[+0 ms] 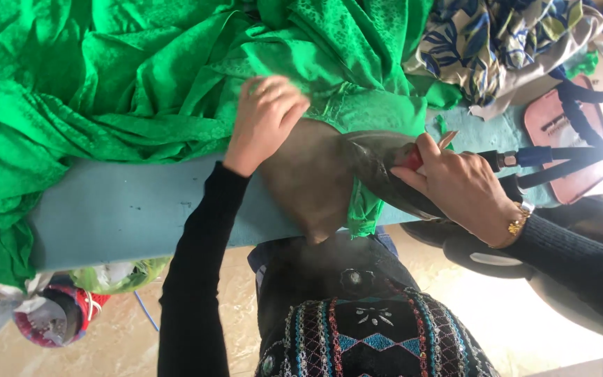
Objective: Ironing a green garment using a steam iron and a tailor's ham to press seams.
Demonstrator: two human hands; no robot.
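Patterned dark clothing (371,335) of the person is seen nearest the lens, below the board edge. Left hand (265,120), in a black sleeve, is laid palm-down with fingers curled onto the green fabric (106,84), pinning it against the blue ironing board (120,209). Right hand (463,187) is closed around the handle of a dark iron (378,171), which is set on a fold of the green fabric at the near edge of the board. A brown worn patch (308,181) of the board cover is noted between the hands. Floral cloth (497,38) is heaped at the far right.
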